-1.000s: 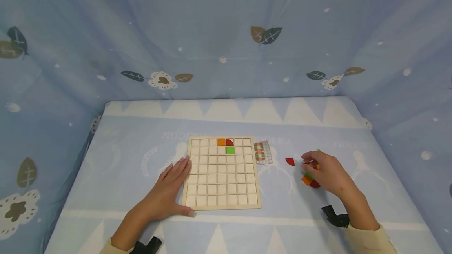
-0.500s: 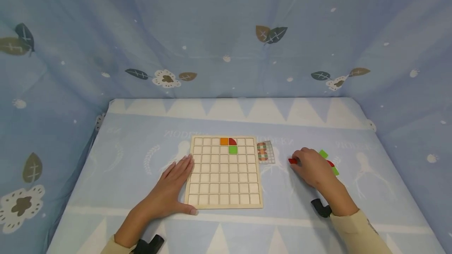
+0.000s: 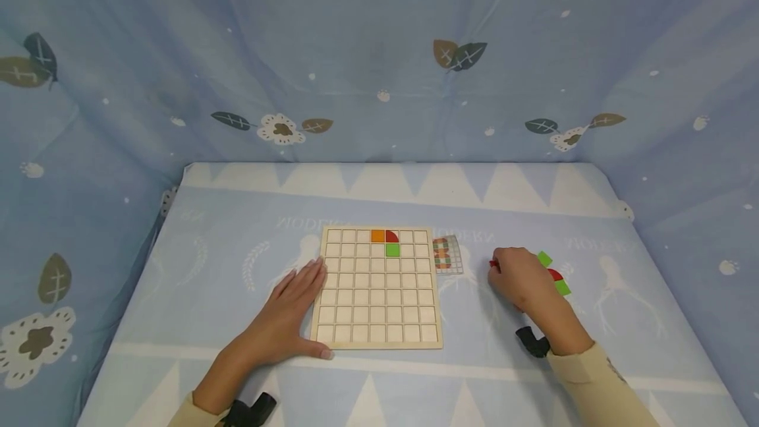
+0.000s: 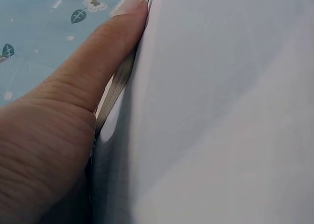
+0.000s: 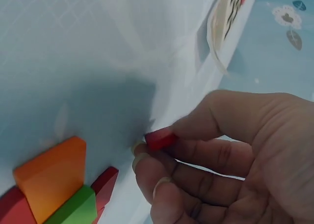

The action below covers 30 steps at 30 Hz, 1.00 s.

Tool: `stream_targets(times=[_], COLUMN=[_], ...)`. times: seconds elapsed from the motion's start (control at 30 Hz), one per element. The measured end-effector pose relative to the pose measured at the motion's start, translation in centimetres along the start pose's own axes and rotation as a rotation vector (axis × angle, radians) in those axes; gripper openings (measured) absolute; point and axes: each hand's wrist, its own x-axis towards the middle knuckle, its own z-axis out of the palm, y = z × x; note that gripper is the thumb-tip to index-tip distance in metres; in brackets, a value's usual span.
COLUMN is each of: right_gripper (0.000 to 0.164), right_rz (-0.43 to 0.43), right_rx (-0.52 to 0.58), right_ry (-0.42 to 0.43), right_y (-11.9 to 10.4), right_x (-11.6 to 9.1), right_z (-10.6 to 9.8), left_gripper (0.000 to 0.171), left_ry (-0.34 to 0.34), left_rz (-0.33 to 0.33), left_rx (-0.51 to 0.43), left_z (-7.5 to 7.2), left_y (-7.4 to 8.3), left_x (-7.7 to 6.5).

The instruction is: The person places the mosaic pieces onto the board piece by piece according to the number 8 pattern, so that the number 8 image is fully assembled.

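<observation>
Right hand (image 3: 518, 275) gone from the loose pieces to a lone red piece (image 5: 160, 138)

Since a second ago it has shifted toward the middle of the table (image 3: 231, 209), while the left hand (image 3: 284, 321) has stayed put. Now the red piece is pinched between thumb and curled fingers (image 5: 211, 117), well right of the gridded board (image 3: 360, 297); whether it is off the cloth I cannot tell. This looks like the pick-up step, with the pattern only begun: the board carries an orange square (image 3: 377, 236), a red quarter-round (image 3: 392, 236) and a green square (image 3: 393, 250), all toward the table's far edge. Next, I judge, comes a carry leftward and a turn to suit a cell's corner — the left hand, fingers straight and grasping nothing, seems to steady the board's left edge.

A pattern card (image 3: 447, 255) sits against the board's right side, too small to read well. Spare tiles, among them an orange one (image 5: 54, 177) and a green one (image 5: 73, 207), lie toward the table's right edge.

Pale triangles band the table's far edge; beyond it — and along both sides — hangs blue fabric (image 3: 356, 51) printed with leaves and paws.
</observation>
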Motion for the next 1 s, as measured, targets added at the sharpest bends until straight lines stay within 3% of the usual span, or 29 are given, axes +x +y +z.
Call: stream_targets(times=[0.33, 0.6, 0.77, 1.0], right_gripper=[0.015, 0.006, 0.018, 0.012], right_rz=[0.017, -0.014, -0.023, -0.017], right_rx=[0.072, 0.135, 0.219, 0.328], right_ry=[0.019, 0.095, 0.122, 0.130], right_y=[0.9, 1.5, 1.0, -0.5], right_x=[-0.4, -0.7, -0.8, -0.6], right_z=[-0.2, -0.2, -0.3, -0.5], left_gripper=[0.147, 0.147, 0.147, 0.147], left_ry=[-0.001, 0.003, 0.016, 0.029], left_rz=[-0.008, -0.008, 0.003, 0.013], left_rx=[0.004, -0.002, -0.005, -0.017], left_z=[-0.1, -0.1, -0.1, 0.0], left_y=[-0.1, 0.1, 0.1, 0.2], left_x=[0.0, 0.0, 0.1, 0.0])
